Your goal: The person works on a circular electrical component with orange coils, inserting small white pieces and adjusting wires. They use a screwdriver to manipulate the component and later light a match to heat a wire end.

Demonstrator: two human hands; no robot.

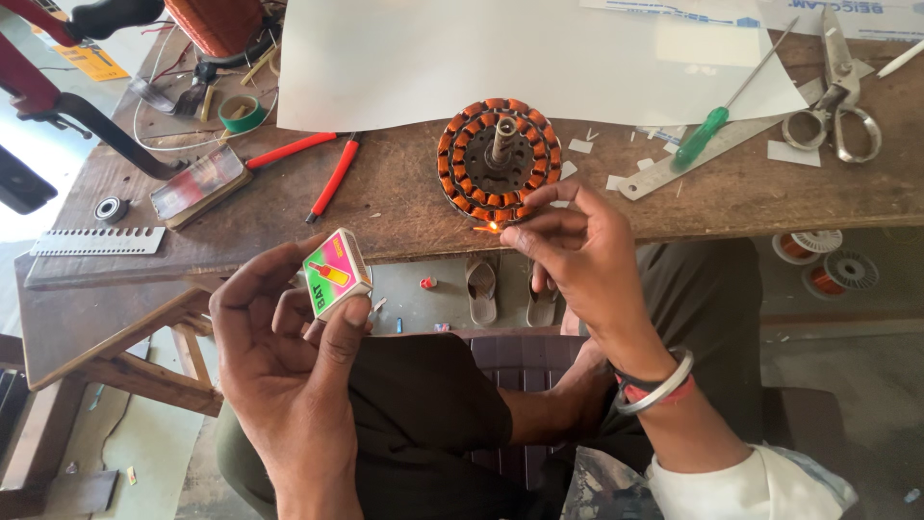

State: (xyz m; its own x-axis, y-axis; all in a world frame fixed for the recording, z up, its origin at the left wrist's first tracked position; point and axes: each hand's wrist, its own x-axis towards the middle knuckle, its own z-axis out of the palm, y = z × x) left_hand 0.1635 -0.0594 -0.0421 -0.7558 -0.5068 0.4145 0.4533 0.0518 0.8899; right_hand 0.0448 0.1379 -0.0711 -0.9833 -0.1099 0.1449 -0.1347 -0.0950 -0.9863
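At the far left of the wooden desk [385, 193] lie a toothed metal strip [96, 241], a small bearing [111, 208] and a flat tin [200, 185]; a roll of green tape [241, 113] sits behind them, and red-handled pliers [322, 166] lie open nearer the middle. A large white sheet [500, 58] covers the back of the desk.

The left hand [279, 356] is held below the desk edge, thumb and curled fingers pinching a matchbox [335, 273] by its sides. The box is thin printed card, green and pink, light and easily crushed; I judge that a loose grip on its narrow edges suits it best.

The right hand [577, 246], with a metal bangle at the wrist, has thumb and forefinger pressed together on a lit match [493, 228], whose small flame is at the near rim of the stator [500, 159]. The match is a thin, brittle stick, best held at the unlit end.

The stator sits at the desk's front edge: a round, heavy-looking steel disc ringed with copper-coloured windings, a shaft standing in its centre. It looks rigid, though the fine wire seems delicate.

Further right lie a steel ruler [693, 159], a green-handled screwdriver [727, 104] and scissors [835, 91], among paper scraps.
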